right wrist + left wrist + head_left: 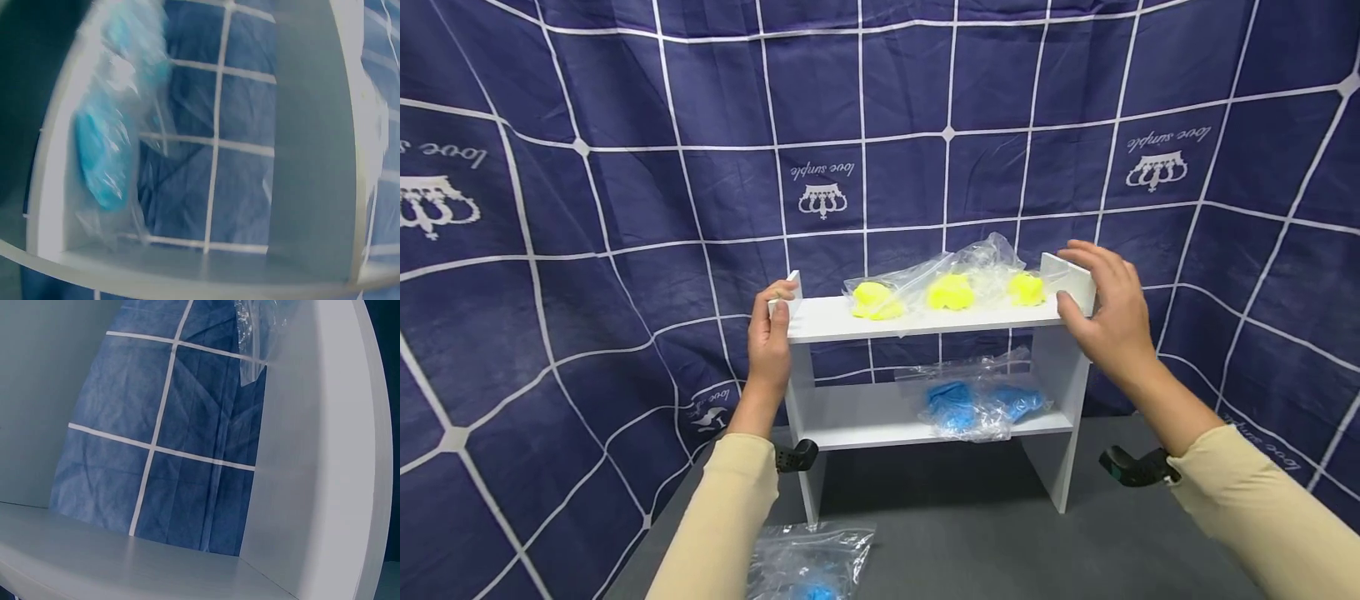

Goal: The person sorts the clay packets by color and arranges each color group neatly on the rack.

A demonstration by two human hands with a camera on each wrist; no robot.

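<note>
A white two-tier shelf (925, 327) stands upright on a dark table. My left hand (769, 337) grips the top of its left side panel, thumb in front and fingers curled around the edge. At the opposite end my right hand (1116, 312) is spread around the top of the right side panel (1071, 283), with thumb and fingers apart. Clear plastic bags with bright yellow lumps (951, 292) lie along the top board. On the lower board (857, 417), clear bags hold blue lumps (951, 404). Neither hand shows in the wrist views, which look into the shelf.
Another clear zip bag (820, 550) with something blue in it lies on the dark table (955, 550), in front of the shelf's left leg. A navy curtain (910, 92) with white grid lines hangs behind the shelf and along both sides.
</note>
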